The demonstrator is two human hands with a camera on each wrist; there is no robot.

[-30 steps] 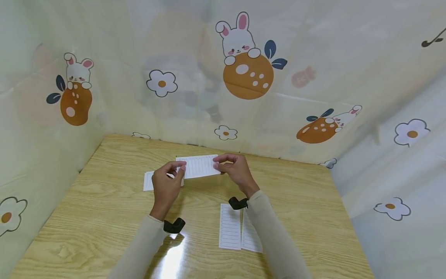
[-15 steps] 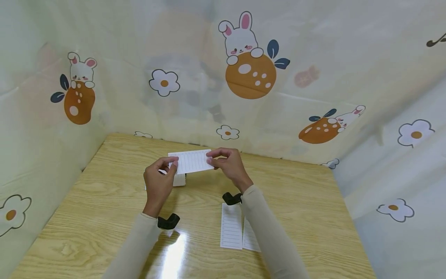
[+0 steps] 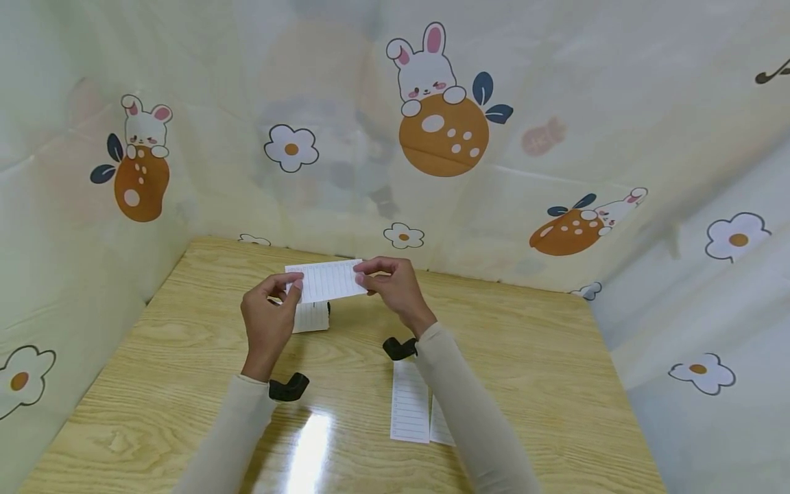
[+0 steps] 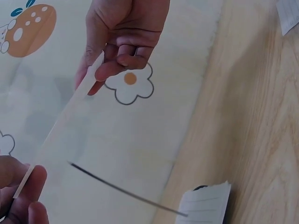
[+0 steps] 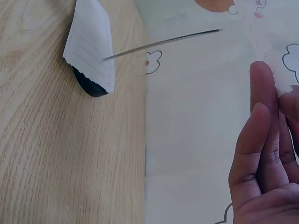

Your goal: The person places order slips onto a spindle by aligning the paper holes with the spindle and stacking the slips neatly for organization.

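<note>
Ruled paper slip (image 3: 327, 283), thin, white and rectangular, is held nearly level just left of the head view's centre, above the wood-grained table (image 3: 524, 363). Our left hand (image 3: 269, 314) pinches its left end and our right hand (image 3: 399, 289) its right end, thumb against finger, each grip narrowed to the paper's thickness. Just below it we see a paper stack (image 3: 311, 318), ruled, with one ragged edge, on a rounded black base (image 5: 90, 86); in both wrist views a slender, smooth spike (image 5: 163, 44) slants from it. Toward the lower right of centre, two flat ruled strips (image 3: 410, 405) lie on the table, one partly hidden by our right sleeve (image 3: 475, 405). A creased curtain (image 3: 345, 206) printed with rabbits fills the upper frame.
</note>
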